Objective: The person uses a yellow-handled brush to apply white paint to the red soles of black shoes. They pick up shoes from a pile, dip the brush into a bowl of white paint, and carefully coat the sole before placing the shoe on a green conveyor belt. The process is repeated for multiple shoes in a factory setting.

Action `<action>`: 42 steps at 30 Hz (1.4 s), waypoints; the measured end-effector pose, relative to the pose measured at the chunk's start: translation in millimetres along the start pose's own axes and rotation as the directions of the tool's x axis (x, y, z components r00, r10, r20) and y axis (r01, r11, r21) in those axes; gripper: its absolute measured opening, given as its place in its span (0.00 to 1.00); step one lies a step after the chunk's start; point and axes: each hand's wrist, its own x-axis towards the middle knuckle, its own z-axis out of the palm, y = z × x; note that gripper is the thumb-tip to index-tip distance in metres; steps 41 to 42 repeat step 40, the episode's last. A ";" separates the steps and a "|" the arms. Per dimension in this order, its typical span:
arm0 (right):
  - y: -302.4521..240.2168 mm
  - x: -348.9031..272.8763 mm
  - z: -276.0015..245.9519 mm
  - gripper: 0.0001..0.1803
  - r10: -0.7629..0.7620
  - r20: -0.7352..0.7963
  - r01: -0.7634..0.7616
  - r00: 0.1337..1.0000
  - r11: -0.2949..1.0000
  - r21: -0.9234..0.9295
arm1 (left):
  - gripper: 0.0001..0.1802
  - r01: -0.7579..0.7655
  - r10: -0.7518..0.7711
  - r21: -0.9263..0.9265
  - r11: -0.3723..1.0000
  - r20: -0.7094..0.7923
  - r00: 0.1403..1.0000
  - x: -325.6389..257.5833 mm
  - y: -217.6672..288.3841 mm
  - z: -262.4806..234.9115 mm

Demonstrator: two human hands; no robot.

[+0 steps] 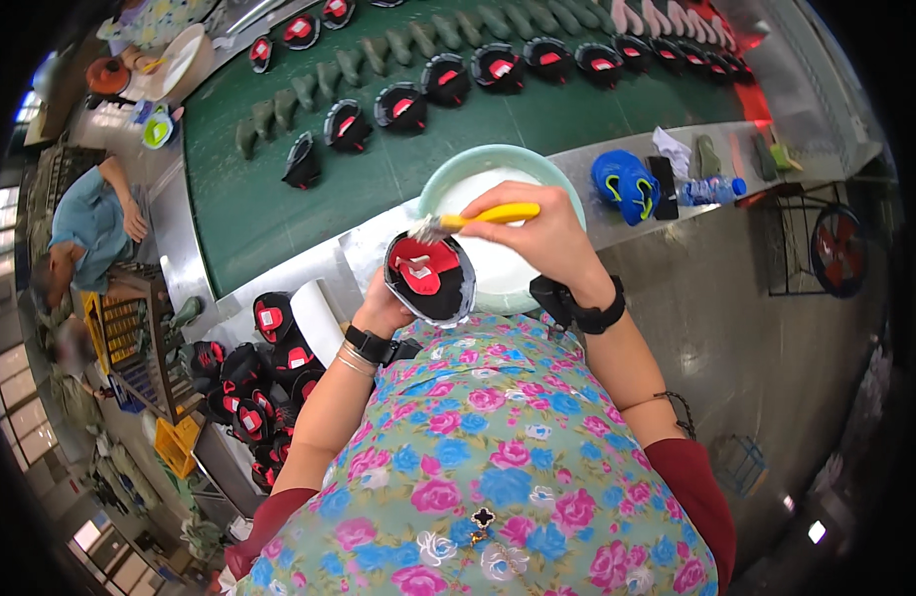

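Observation:
My left hand (pixel 381 307) grips a black shoe upper (pixel 456 288) from below, its red lining and a white label facing up. A whitish coat shows along the upper's edge. My right hand (pixel 539 236) holds a brush (pixel 508 213) by its yellow handle. The brush's pale bristles are at the upper's far rim; whether they touch it I cannot tell. Just behind and right of the upper stands a pale green basin (pixel 575 189) with white liquid in it, partly hidden by my right hand.
Rows of similar shoe uppers (pixel 400 105) and dark green shoe lasts (pixel 304 91) stand on the green table (pixel 239 214). More uppers (pixel 249 421) are piled at left. A blue shoe (pixel 625 186), a phone (pixel 664 187) and a bottle (pixel 711 191) lie right. A person (pixel 92 221) sits left.

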 end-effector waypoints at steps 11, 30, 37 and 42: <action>26.3 36.8 47.3 0.12 0.093 -0.060 -0.104 0.994 0.971 -0.216 | 0.22 -0.001 0.003 0.017 1.000 -0.119 0.993 -34.6 18.9 -15.7; 45.8 61.4 86.7 0.11 0.561 -0.242 -0.592 0.792 0.802 -0.078 | 0.51 -0.660 0.747 0.390 0.642 -0.514 0.422 -48.2 293.4 -202.8; 39.4 76.2 95.9 0.17 0.421 -0.217 -0.471 0.880 0.827 -0.306 | 0.35 0.787 0.915 0.473 0.397 -0.270 -0.299 -214.9 212.8 -176.3; 54.2 86.5 112.6 0.16 0.344 -0.095 -0.356 0.934 0.910 -0.212 | 0.42 0.699 0.542 0.400 0.593 -0.840 0.021 -282.0 195.9 -211.4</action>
